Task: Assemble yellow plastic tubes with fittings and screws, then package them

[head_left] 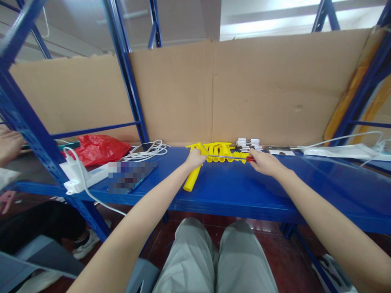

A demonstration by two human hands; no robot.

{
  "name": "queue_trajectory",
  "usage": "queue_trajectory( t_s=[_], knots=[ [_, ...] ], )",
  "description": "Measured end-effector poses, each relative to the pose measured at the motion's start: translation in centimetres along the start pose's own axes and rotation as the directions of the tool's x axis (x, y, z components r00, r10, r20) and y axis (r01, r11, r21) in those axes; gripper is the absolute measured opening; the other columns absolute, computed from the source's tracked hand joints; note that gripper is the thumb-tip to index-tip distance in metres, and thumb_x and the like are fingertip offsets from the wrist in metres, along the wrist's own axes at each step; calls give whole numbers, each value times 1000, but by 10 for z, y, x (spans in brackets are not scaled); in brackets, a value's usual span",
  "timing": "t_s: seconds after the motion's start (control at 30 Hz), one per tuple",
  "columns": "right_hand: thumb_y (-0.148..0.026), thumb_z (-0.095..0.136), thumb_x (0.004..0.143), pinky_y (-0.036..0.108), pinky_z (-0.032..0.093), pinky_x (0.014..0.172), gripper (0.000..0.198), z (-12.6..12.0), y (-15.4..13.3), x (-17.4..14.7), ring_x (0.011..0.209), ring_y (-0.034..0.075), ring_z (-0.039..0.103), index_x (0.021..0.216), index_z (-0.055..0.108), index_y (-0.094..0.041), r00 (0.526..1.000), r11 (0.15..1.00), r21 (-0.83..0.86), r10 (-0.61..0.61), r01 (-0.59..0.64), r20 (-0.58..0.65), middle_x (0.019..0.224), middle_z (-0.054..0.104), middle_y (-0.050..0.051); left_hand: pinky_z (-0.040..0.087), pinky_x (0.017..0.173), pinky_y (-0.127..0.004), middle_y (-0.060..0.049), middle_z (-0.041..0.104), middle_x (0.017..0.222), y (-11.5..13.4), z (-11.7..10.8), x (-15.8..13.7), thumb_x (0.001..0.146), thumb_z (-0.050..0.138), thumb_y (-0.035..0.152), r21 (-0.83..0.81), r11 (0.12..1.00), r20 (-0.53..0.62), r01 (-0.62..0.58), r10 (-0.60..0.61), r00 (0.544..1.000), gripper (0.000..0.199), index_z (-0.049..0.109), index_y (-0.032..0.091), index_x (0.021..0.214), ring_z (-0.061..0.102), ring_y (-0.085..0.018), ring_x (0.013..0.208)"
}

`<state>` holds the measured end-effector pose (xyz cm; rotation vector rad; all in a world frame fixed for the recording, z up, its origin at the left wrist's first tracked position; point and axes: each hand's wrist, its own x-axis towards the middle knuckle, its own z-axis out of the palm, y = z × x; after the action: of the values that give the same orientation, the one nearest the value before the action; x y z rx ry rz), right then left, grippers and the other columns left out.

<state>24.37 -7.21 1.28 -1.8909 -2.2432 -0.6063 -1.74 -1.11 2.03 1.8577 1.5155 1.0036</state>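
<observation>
My left hand is closed around a yellow plastic handle, whose round tube end points down toward the shelf's front edge. In my right hand is a screwdriver with a red grip and a long metal shaft. The shaft lies level and reaches left to the head of the yellow handle by my left fingers; whether its tip touches a screw is too small to tell. Just behind, several similar yellow handles lie in a row. Small yellow pieces sit beside them, partly behind the shaft.
On the blue shelf stand stacked white-and-black pieces, a phone, a white power strip, coiled white cable and a red plastic bag. Cardboard walls the back. Another person's hand shows at far left.
</observation>
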Motion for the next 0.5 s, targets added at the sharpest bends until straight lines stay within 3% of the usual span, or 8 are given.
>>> queue_trajectory(
  t_s=[0.5],
  knots=[
    [-22, 43, 90, 30, 35, 60, 21, -2, 0, -1, 80, 25, 66, 108, 53, -18, 1000, 1000, 3, -2, 2, 19, 95, 71, 13, 40, 50, -21, 4, 47, 39, -4, 2, 2, 75, 58, 0, 20, 1000, -10, -24, 24, 1000, 29, 52, 16, 53, 51, -11, 41]
  ],
)
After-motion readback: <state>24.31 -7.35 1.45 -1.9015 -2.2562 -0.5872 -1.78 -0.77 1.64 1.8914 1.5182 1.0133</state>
